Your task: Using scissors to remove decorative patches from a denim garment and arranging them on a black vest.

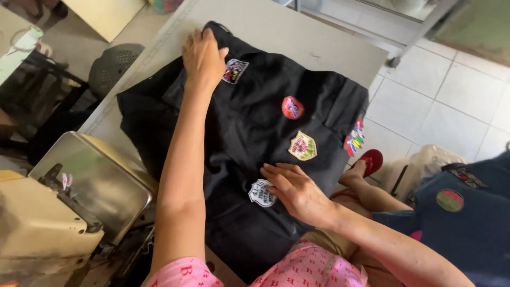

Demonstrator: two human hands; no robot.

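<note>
Left hand [203, 56] flat on black garment [244, 138], right hand [295, 192] touching white shield patch [262, 193]

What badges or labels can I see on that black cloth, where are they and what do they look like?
Rectangular patch: beside the left hand, dark with pink and white.
Round patch: mid-cloth, red with blue.
Shield patch: below it, yellow and red.
White shield patch: touching the right hand.
Striped patch: right edge of the black garment, many colours.

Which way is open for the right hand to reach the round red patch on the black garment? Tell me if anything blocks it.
Probably yes. The right hand lies flat by the white shield patch, and only open black garment and the gold shield patch lie between it and the round red patch.
</note>
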